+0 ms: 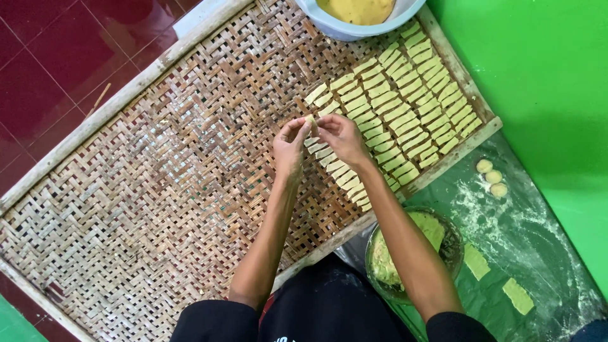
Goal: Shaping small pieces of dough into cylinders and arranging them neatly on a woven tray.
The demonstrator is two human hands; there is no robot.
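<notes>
a small dough piece (310,120) is pinched by the left hand (290,147) and right hand (340,136) mid-frame. many rolled pieces (399,107) are already laid at upper right of the woven tray (158,190); most of it is bare.

1 cam | head-worn | looks straight down | close over woven tray (158,190)
</notes>
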